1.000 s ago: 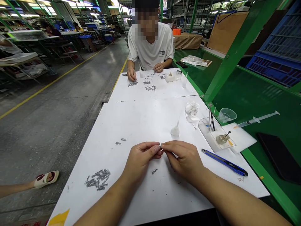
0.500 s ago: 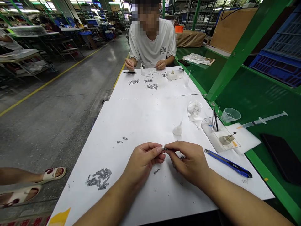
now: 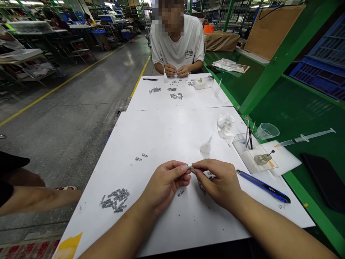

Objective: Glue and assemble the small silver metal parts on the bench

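Between my two hands, above the white table, is a small silvery metal part [image 3: 190, 167]. My left hand [image 3: 168, 183] pinches one end of it between thumb and forefinger. The fingertips of my right hand [image 3: 218, 181] close on the other end. Below them a loose metal part [image 3: 180, 193] lies on the table, and more such parts are half hidden under my right hand. A heap of metal parts [image 3: 116, 200] lies left of my left forearm. Farther forward are two single parts, one of them a metal piece [image 3: 145, 155].
A blue utility knife [image 3: 264, 187] lies right of my right hand. Ahead stand a white dropper bottle [image 3: 206, 146], crumpled tissue [image 3: 225, 126], a tweezers holder [image 3: 242, 153] and a small glass jar [image 3: 262, 159]. A co-worker [image 3: 178, 46] sits opposite, near more parts.
My hands keep their pinch on the small part, almost unmoved. The co-worker's hands have come together. At the left, a passer-by's legs have shifted. The view has tilted slightly.
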Available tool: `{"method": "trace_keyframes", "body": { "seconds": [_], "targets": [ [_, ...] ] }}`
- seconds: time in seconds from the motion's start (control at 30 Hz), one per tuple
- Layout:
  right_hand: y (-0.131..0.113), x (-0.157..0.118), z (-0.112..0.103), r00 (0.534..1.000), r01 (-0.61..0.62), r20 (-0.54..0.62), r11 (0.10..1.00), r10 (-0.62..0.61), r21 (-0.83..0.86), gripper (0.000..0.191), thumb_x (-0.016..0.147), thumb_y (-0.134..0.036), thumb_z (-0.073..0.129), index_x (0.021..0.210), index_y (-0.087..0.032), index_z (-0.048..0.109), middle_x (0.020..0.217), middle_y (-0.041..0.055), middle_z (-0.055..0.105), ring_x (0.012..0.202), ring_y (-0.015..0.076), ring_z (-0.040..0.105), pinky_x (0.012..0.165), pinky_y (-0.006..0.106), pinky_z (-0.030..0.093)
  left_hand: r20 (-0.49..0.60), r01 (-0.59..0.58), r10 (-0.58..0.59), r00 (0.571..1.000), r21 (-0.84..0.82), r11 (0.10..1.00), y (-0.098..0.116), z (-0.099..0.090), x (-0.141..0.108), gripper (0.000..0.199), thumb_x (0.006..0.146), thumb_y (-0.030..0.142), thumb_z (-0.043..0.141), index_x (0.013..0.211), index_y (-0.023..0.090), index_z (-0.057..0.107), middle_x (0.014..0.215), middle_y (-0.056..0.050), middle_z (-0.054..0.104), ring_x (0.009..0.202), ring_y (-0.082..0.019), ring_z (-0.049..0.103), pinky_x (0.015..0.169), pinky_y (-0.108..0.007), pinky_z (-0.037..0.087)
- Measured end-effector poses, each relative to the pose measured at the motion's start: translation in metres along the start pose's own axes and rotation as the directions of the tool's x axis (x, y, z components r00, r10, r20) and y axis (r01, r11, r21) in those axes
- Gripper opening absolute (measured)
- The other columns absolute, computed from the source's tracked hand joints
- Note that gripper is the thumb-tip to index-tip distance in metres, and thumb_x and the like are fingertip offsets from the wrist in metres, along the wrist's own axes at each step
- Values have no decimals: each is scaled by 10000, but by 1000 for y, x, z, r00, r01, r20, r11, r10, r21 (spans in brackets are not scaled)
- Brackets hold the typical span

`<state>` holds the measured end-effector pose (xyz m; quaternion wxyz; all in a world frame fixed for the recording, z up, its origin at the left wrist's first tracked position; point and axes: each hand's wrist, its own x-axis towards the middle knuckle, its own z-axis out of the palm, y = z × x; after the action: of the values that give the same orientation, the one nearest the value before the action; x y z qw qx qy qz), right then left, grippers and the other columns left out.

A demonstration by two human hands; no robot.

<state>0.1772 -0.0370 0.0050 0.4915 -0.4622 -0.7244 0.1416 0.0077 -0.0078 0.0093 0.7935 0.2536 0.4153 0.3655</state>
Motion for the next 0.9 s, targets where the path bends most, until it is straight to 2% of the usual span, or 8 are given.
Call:
{"method": "trace_keyframes", "body": {
  "seconds": [0.2,0.53,0.7,0.8,0.87,0.9],
  "targets": [
    [-1,-2,-1,1000,5,16,1000,-5,4,117,847,-100,648,918,-176,701,789,16,741,697,108,682,658,204,535,19,71,-70,997,-59,996,0,-3,1,213,646,210,854,743,123,685,691,-35,706,599,-99,649,566,-181,556],
    [3,0,-2,997,60,51,997,-63,49,233,870,-60,594,1031,-195,695,827,39,706,733,117,653,658,231,543,11,84,-83,996,-62,995,0,-2,3,236,596,201,879,705,126,683,652,-27,692,586,-96,643,557,-172,551],
    [3,1,-4,994,92,55,994,-96,64,245,868,-40,580,1021,-192,695,822,44,713,731,122,659,662,240,550,47,88,-87,995,-28,996,2,-3,2,209,613,211,863,689,137,683,664,-19,687,591,-92,630,561,-178,540],
    [1,2,-7,995,88,31,991,-91,98,221,868,-52,587,981,-204,701,797,36,711,706,125,661,635,242,549,78,-14,4,997,132,991,3,-3,-3,161,696,261,810,740,150,702,709,-30,696,636,-118,647,618,-224,556],
    [-1,3,-9,997,75,10,989,-77,127,207,867,-64,599,967,-213,703,796,31,714,699,127,664,622,246,548,95,-229,209,973,348,909,1,-3,-9,152,754,264,766,872,175,727,798,-48,716,734,-155,673,718,-281,569],
    [-2,3,-10,997,71,-2,988,-71,138,206,864,-68,607,970,-215,704,799,30,716,700,129,666,622,249,549,125,-373,357,926,466,802,0,-3,-11,190,766,242,755,947,193,728,857,-54,720,789,-170,676,767,-304,565]
  ]
}}
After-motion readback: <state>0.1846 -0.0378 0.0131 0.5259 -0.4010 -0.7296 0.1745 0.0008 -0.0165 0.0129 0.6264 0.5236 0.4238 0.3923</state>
